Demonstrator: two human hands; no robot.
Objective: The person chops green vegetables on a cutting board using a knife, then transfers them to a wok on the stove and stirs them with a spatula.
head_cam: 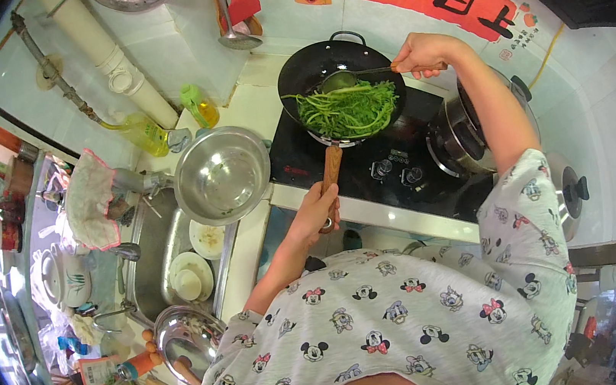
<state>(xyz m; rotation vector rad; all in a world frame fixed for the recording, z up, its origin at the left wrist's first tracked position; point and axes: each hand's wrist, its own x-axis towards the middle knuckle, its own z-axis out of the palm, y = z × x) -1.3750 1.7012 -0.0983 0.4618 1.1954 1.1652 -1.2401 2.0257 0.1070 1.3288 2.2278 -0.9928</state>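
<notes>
A black wok [300,58] stands on the left burner of a black glass gas hob [362,165]. My left hand [316,209] is closed around the wok's wooden handle [332,166]. Leafy green vegetables with long stems [350,109] lie in the wok. Above it, my right hand [421,56] grips the wooden handle of a metal ladle [339,80], whose bowl is inside the wok, at the far edge of the greens. To the left of the wok, a steel basin [222,174] rests across the counter and the sink's corner.
A lidded pot [454,137] occupies the hob's right side. Oil bottles [199,107] stand at the back left. The steel sink [162,251] holds dirty dishes [190,277]. Utensils [240,39] hang on the wall. Another lidded pot [569,195] is at the right.
</notes>
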